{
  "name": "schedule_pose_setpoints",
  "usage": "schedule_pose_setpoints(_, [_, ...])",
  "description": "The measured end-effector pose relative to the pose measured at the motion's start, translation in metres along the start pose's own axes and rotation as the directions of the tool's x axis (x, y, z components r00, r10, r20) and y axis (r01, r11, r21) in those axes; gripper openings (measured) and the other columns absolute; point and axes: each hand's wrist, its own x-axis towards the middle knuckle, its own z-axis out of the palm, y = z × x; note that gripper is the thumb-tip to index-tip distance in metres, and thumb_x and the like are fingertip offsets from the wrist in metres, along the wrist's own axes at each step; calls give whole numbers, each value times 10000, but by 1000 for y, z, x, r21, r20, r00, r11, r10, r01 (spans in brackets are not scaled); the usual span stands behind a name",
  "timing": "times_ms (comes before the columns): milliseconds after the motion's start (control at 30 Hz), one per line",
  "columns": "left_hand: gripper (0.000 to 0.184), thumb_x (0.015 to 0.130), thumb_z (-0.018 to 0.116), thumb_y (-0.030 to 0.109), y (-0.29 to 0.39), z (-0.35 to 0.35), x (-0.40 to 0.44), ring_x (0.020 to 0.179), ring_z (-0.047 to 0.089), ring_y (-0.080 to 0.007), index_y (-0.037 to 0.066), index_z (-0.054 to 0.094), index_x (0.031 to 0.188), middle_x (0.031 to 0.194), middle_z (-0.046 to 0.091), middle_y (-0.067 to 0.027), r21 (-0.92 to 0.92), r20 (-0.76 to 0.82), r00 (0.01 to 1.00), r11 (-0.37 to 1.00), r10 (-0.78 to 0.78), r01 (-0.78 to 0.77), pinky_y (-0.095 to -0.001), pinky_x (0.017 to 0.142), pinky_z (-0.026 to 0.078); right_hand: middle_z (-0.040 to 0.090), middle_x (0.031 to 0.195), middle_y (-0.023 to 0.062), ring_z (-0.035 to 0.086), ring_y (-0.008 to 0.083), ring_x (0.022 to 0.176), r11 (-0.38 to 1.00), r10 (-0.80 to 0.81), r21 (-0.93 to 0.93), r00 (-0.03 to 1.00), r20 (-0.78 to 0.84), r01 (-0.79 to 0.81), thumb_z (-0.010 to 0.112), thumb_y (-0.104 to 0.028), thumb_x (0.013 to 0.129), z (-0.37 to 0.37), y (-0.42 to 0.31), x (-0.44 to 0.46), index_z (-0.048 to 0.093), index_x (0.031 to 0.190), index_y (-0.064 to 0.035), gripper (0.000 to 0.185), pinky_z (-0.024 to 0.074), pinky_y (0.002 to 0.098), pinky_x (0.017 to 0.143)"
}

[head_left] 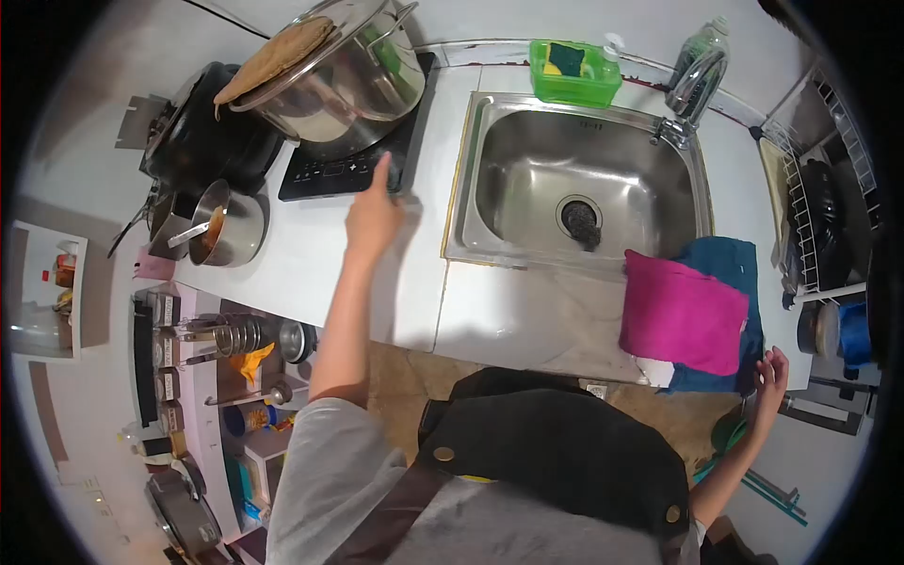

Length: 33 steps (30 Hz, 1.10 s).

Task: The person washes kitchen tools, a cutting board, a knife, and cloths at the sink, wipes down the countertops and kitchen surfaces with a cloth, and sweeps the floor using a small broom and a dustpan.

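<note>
My left hand (374,215) is over the black induction cooktop (315,179), its index finger stretched out onto the control panel near the right end. Nothing shows in its fingers. A large steel pot (363,94) stands on the cooktop, with a brown cloth pad (282,58) on its lid. My right hand (771,373) is at the counter's right edge, beside a teal cloth (725,256) that lies under a pink cloth (683,315). Its fingers are loosely bent and apart, and I see nothing in them.
A steel sink (546,174) with a faucet (676,132) is right of the cooktop. Behind it stands a green sponge caddy (576,85). A small pot (235,231) with a spoon and a black cooker (212,141) are on the left. A wire rack (800,217) stands at right.
</note>
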Motion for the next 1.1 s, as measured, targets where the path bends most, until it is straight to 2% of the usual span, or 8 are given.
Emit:
schedule_pose_setpoints(133, [777, 727, 623, 139, -30, 4, 12, 771, 599, -354, 300, 231, 1378, 818, 619, -186, 122, 134, 983, 986, -126, 110, -436, 673, 456, 488, 1139, 80, 507, 135, 941, 993, -39, 108, 999, 2, 39, 542, -183, 867, 24, 2, -2, 452, 1214, -66, 377, 397, 289, 849])
schedule_pose_setpoints(233, [774, 728, 624, 142, -32, -6, 12, 779, 599, -355, 308, 233, 1375, 850, 622, -183, 40, 90, 981, 985, -171, 168, -436, 688, 461, 489, 1126, 77, 518, 132, 918, 991, -99, 85, 995, 0, 99, 532, -184, 876, 48, -11, -2, 456, 1205, -60, 360, 404, 291, 842])
schedule_pose_setpoints(333, [771, 731, 619, 134, -53, 2, 11, 793, 602, -358, 294, 232, 1378, 854, 627, -188, 27, 112, 985, 991, -131, 129, -429, 702, 463, 489, 1114, 73, 523, 128, 903, 987, -149, 59, 989, 22, 148, 519, -178, 885, 58, -17, -5, 462, 1192, -51, 337, 409, 289, 837])
schedule_pose_setpoints(433, [760, 737, 598, 183, -81, -11, 17, 842, 613, -340, 307, 215, 1382, 872, 638, -172, -35, 17, 987, 986, -160, 161, -426, 724, 477, 491, 1110, 72, 524, 124, 897, 986, -153, 66, 988, -7, 154, 510, -171, 890, 60, -17, -12, 469, 1178, -40, 319, 413, 286, 834])
schedule_pose_setpoints(567, [763, 737, 598, 168, -114, -26, 29, 821, 617, -331, 308, 215, 1382, 844, 639, -170, -25, 73, 945, 946, -320, 323, -419, 719, 474, 494, 1112, 71, 525, 123, 901, 987, -139, 75, 989, -59, 143, 503, -169, 892, 45, -5, -20, 476, 1174, -45, 308, 415, 285, 829])
schedule_pose_setpoints(700, [775, 733, 607, 168, -145, -7, 38, 802, 618, -317, 311, 210, 1383, 814, 638, -149, 114, 21, 976, 970, -219, 215, -411, 718, 478, 495, 1115, 69, 525, 124, 908, 992, -114, 50, 990, -82, 118, 503, -166, 890, 40, 0, -27, 481, 1174, -57, 304, 416, 285, 826])
schedule_pose_setpoints(800, [772, 728, 609, 171, -129, -22, 34, 820, 613, -329, 316, 220, 1379, 857, 640, -155, 17, 32, 962, 962, -272, 272, -420, 721, 477, 495, 1118, 69, 525, 124, 909, 993, -104, 36, 989, -105, 109, 508, -165, 890, 41, -2, -34, 484, 1173, -60, 302, 416, 282, 824])
schedule_pose_setpoints(1100, [725, 733, 609, 172, -136, -20, 35, 823, 611, -339, 316, 272, 1358, 860, 633, -160, 52, 37, 973, 973, -228, 226, -415, 736, 473, 503, 1120, 72, 523, 122, 894, 992, -111, 43, 987, -120, 117, 522, -167, 884, 39, 16, -29, 489, 1174, -62, 310, 415, 268, 815])
